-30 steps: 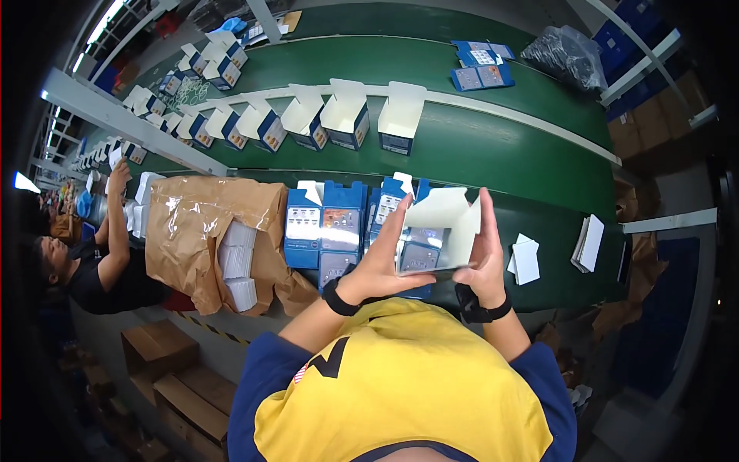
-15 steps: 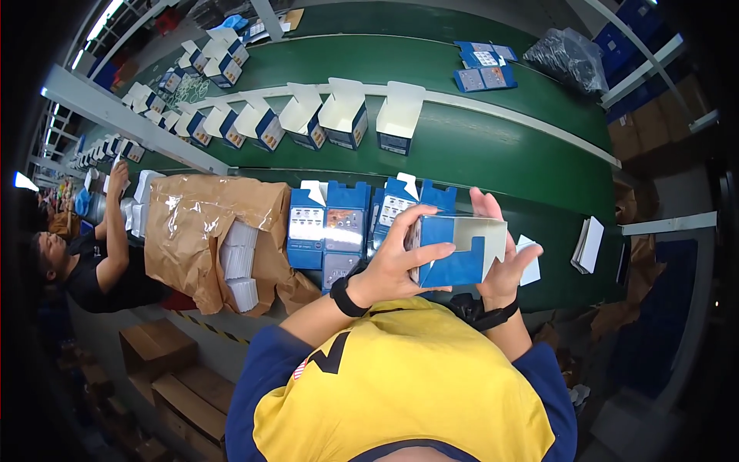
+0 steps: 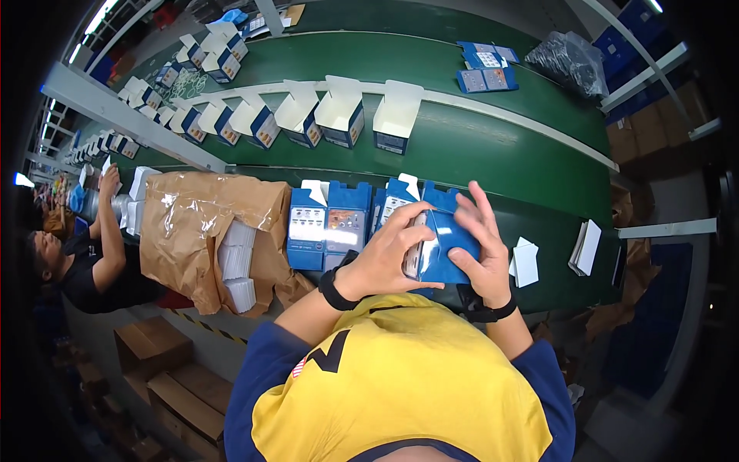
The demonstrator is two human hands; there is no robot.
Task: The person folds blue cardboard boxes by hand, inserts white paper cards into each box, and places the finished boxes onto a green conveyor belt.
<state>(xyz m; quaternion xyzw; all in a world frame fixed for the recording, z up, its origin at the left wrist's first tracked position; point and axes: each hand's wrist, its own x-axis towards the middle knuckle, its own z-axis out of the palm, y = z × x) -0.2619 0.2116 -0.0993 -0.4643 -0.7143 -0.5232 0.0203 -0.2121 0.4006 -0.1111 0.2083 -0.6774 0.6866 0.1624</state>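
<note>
In front of my chest, my left hand (image 3: 382, 259) grips a small blue carton (image 3: 442, 254) from its left side, fingers over the top edge and thumb across it. My right hand (image 3: 486, 266) is at the carton's right end, its thumb on the blue panel and its fingers stretched out and apart. The carton's cream inside is out of sight now. Flattened blue cartons (image 3: 345, 225) with printed panels lie left of my hands, and another stack (image 3: 391, 202) lies partly behind them. White cards (image 3: 526, 264) rest right of my right hand.
Open cartons (image 3: 339, 115) stand in a row on the green conveyor (image 3: 493, 138). A torn brown paper package (image 3: 200, 223) holds white folded pieces. A white stack (image 3: 586, 248) lies at right. A co-worker (image 3: 92, 266) sits at far left. A metal post (image 3: 131, 115) crosses the upper left.
The carton's open, cream-coloured end has been folded over, so a blue panel faces up there. My right hand has moved left onto that end. The co-worker's raised hand has come down a little.
</note>
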